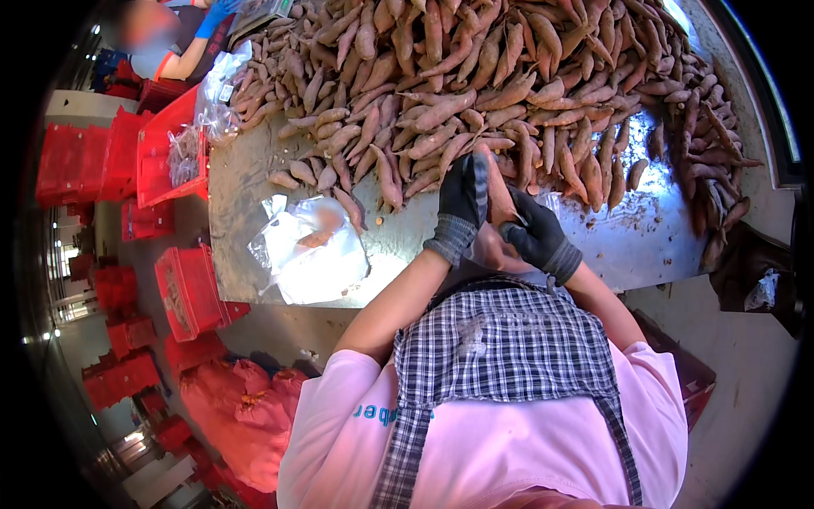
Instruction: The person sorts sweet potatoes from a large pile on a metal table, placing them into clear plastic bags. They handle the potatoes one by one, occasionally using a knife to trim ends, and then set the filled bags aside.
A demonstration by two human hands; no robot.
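My left hand [463, 197], in a dark knit-cuffed glove, grips a long sweet potato [498, 194] near its upper end. In a matching glove, my right hand [539, 234] is at the potato's lower right side and pinches the edge of a clear plastic bag [489, 249]. The bag is close to my apron at the table's front edge, with reddish sweet potato showing through it. Beyond both hands lies a big heap of sweet potatoes [439, 121] on the metal table [245, 184]. How far the held potato reaches into the bag is hard to tell.
White plastic bags [324, 264] with a sweet potato lie left on the table. Red crates [172, 149] stand beyond its left edge, one holding plastic bags. Red sacks [248, 413] are on the floor. A co-worker's blue-gloved hand [217, 16] is at far left.
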